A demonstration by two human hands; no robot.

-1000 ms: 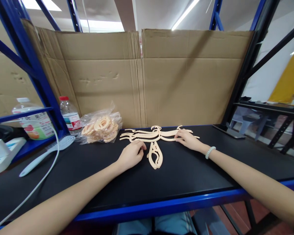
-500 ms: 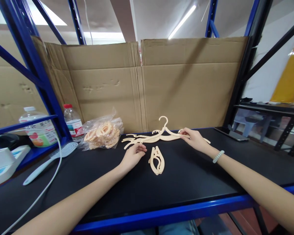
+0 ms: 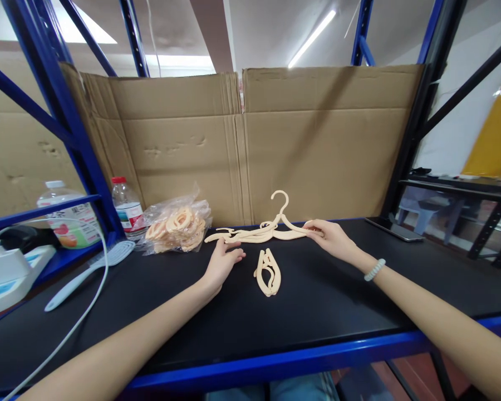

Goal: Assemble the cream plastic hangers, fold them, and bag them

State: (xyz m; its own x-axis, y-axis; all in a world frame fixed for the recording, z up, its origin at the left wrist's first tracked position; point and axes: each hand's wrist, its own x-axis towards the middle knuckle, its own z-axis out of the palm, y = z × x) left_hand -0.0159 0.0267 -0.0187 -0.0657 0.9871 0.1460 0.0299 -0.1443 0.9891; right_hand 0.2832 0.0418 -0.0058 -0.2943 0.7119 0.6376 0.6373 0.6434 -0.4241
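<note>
A cream folding hanger (image 3: 290,234), spread open with its hook up, lies over other cream hangers stacked flat on the black table. My right hand (image 3: 329,238), wearing a pale coiled band at the wrist, pinches the hanger's right arm. At the stack's left end, the fingers of my left hand (image 3: 222,264) close on the top hanger's left arm; its tip is hidden behind them. The thumb points to the right. Between my hands and closer to me, a folded cream hanger (image 3: 268,274) lies apart from the stack.
A clear bag of cream rings (image 3: 179,227) sits at the back left beside a red-capped bottle (image 3: 127,209). A pale blue brush (image 3: 92,273) and a white cable (image 3: 87,312) lie at left. Cardboard (image 3: 317,150) walls the back; a dark tablet-like slab (image 3: 394,229) rests at back right.
My left hand has moved slightly left and away from me, onto the hanger's left end. The top hanger's hook has risen a little. My right hand keeps its pinch.
</note>
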